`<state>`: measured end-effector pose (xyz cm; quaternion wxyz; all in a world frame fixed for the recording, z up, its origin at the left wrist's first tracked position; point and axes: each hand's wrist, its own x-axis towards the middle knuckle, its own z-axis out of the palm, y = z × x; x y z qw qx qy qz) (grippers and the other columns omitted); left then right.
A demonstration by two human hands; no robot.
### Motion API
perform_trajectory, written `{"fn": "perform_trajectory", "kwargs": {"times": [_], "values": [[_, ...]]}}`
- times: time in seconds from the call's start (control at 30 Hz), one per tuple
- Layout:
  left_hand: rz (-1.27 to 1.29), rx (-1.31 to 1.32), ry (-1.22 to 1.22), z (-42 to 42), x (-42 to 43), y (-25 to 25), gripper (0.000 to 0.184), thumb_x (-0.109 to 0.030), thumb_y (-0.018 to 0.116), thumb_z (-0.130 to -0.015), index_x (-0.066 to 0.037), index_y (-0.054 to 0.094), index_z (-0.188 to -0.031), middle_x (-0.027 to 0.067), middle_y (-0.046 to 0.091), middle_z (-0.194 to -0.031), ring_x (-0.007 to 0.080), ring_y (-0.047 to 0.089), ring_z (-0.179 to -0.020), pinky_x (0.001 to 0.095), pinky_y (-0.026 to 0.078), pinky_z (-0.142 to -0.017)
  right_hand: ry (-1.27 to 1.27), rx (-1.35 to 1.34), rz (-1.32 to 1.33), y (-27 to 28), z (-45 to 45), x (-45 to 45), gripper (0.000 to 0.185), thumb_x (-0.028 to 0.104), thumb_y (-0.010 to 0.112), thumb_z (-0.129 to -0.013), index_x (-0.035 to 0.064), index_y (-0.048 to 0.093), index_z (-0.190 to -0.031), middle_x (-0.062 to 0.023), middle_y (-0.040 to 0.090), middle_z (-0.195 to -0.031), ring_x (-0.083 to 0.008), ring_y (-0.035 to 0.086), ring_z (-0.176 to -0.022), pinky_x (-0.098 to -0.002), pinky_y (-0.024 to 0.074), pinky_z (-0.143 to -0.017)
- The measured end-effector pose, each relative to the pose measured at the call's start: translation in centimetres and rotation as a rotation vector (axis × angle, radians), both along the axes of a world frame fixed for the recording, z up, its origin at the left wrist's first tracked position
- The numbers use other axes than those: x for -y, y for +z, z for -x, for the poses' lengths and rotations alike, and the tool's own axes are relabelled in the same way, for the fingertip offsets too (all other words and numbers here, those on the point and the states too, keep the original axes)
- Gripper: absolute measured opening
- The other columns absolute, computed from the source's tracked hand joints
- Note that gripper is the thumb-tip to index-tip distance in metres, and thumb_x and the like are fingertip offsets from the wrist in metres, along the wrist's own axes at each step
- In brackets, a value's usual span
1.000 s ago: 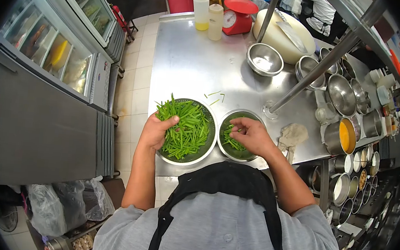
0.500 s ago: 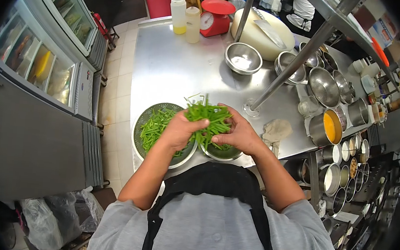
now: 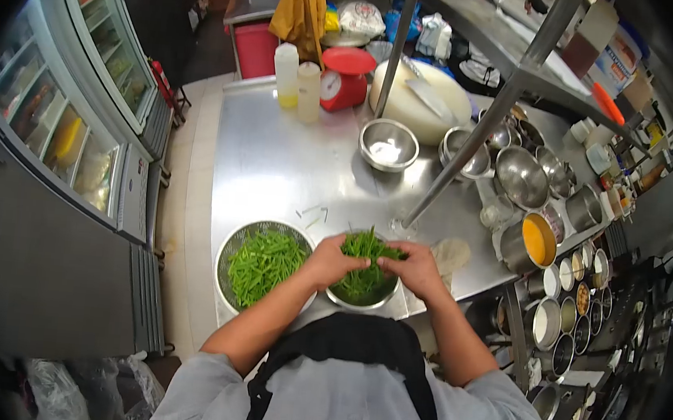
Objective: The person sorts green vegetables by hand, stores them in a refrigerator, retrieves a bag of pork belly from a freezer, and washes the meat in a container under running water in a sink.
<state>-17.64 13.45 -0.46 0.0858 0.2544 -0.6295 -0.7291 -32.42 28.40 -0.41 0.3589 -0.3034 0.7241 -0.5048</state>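
My left hand and my right hand face each other at the rim of a round metal bowl. Between them, fingers curled inward, they hold a bunch of thin cut green stems low in the bowl. My palms hide part of the bunch, and the exact kind of green is hard to tell. Just left of the bowl stands a perforated metal colander, heaped with more cut green stems. A few loose scraps lie on the steel table behind.
Stacked steel bowls and a table post stand beyond my hands. Farther back are squeeze bottles, a red scale and a knife on a round white block. A cloth lies right; pots crowd beyond.
Both hands have lowered the bunch of green stems from above the table into the bowl. The camera view has tilted, so more of the table's far side shows.
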Motion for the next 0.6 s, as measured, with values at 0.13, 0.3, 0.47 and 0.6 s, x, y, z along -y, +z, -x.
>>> {"fn": "perform_trajectory", "kwargs": {"times": [0.13,0.3,0.47,0.6], "values": [[-0.051,-0.015,0.035,0.2,0.1,-0.9,0.037,0.001,0.073,-0.078,-0.001,0.068,-0.114,0.007,0.07,-0.102,0.0148,0.064,-0.089,0.0296,0.053,-0.082,0.001,-0.017,0.008,-0.3,0.3,-0.2,0.033,0.009,0.077,-0.081,-0.0003,0.069,-0.111,-0.0064,0.07,-0.076,-0.0115,0.066,-0.063,-0.0262,0.0527,-0.06],[-0.016,0.038,0.04,0.0,0.8,-0.8,0.038,0.003,0.071,-0.076,0.0,0.067,-0.114,0.0077,0.07,-0.1,0.0165,0.065,-0.088,0.0304,0.053,-0.082,-0.017,0.052,-0.006,-0.4,0.0,0.1,0.03,0.007,0.074,-0.081,0.0001,0.069,-0.11,-0.0066,0.07,-0.078,-0.0116,0.066,-0.065,-0.0262,0.053,-0.061],[0.037,0.009,0.08,-0.6,1.5,-1.8,0.039,0.001,0.072,-0.075,0.001,0.066,-0.114,0.0096,0.07,-0.101,0.0181,0.065,-0.09,0.0314,0.053,-0.083,-0.013,-0.001,-0.004,1.4,0.5,0.0,0.028,0.001,0.065,-0.081,-0.0013,0.069,-0.108,-0.0061,0.069,-0.079,-0.012,0.065,-0.065,-0.0259,0.0531,-0.063],[0.002,0.005,0.049,-0.7,1.9,-0.7,0.041,0.002,0.073,-0.075,0.001,0.065,-0.115,0.0098,0.069,-0.102,0.0175,0.064,-0.092,0.0308,0.053,-0.083,0.015,0.025,0.032,2.2,0.9,0.0,0.029,-0.002,0.06,-0.079,-0.0021,0.069,-0.107,-0.0063,0.069,-0.08,-0.0121,0.064,-0.07,-0.0252,0.0523,-0.066]]}}
